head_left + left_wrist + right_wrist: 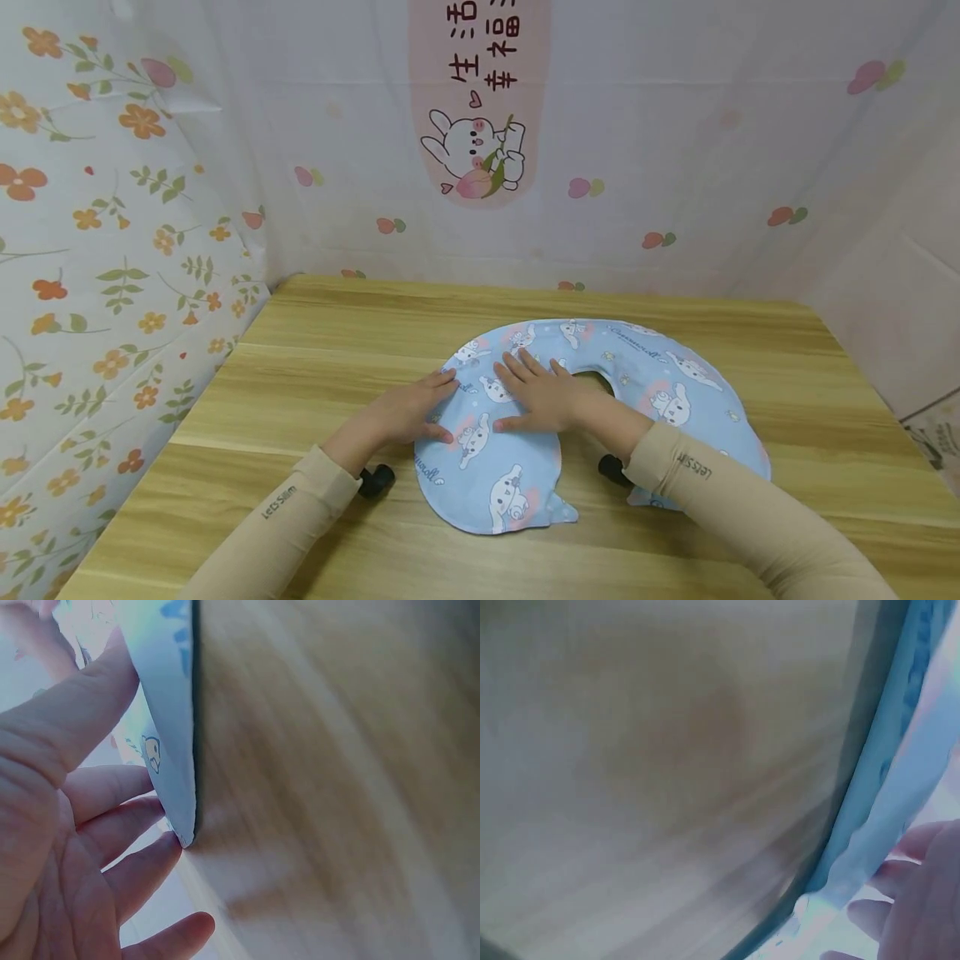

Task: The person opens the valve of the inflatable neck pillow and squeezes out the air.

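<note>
A blue U-shaped pillow cover [660,392], printed with white cartoon dogs and pink patches, lies flat on the wooden bench [315,358], a little right of the middle. Its arch faces the far wall and its two ends point toward the person; the left end [495,483] is broad and rounded, while the right end is partly hidden under the right forearm. There are no containers on the bench.

Both hands rest palm down on the left arm of the cover, side by side and close together without touching. The left hand [408,412] lies at the cover's outer left edge, fingers stretched toward the right, thumb on the cloth. The left wrist view shows the fingers [120,825] straight and spread, with the thin edge of the cover [176,750] right against the fingertips above the wood grain. The right hand [536,396] lies flat on the cloth just beside the inner notch of the U, fingers straight and fanned toward the far left. The right wrist view is blurred; it shows the cover's edge [870,825] and a few fingertips [919,847] beyond it. Neither hand grips anything; both press open on the cloth.

Both forearms wear beige sleeves [300,508] and reach in from the near edge, angled inward. Floral and cartoon-print sheets [105,250] wall the bench on three sides.
</note>
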`<state>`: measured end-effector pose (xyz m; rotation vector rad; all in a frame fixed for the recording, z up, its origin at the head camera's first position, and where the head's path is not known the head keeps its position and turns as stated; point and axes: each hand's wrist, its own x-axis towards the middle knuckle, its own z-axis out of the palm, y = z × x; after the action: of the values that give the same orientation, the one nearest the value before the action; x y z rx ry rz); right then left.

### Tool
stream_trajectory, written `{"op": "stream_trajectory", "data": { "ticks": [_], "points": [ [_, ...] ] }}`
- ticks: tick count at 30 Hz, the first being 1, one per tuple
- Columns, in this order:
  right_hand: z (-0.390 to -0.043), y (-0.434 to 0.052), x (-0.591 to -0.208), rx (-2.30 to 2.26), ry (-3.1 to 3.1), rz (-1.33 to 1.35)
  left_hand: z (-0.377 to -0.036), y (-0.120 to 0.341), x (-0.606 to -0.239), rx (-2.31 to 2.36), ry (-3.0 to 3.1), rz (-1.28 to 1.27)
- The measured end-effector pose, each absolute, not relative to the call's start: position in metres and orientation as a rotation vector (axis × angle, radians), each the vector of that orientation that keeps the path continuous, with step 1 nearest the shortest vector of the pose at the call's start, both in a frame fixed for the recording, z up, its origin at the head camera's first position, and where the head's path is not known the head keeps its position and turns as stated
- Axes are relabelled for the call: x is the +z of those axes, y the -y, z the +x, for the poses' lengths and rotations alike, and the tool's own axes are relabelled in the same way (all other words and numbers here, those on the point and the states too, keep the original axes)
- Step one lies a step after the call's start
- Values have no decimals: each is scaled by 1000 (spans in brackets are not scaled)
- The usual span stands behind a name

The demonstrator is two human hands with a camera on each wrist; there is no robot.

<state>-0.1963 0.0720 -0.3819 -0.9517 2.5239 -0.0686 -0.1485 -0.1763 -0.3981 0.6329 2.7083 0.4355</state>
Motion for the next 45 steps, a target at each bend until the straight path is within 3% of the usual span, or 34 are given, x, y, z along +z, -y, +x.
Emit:
{"op": "stream_trajectory", "data": {
  "ticks": [14,36,45],
  "points": [
    [-185,-63,-394,68,-2400,-924,-149,178,-398,427,-2710,648],
    [-221,-56,-422,99,-2482,-772,-148,179,-396,445,-2695,636],
    [-224,-55,-417,80,-2500,-768,-147,180,-397,448,-2708,650]
  ]
}}
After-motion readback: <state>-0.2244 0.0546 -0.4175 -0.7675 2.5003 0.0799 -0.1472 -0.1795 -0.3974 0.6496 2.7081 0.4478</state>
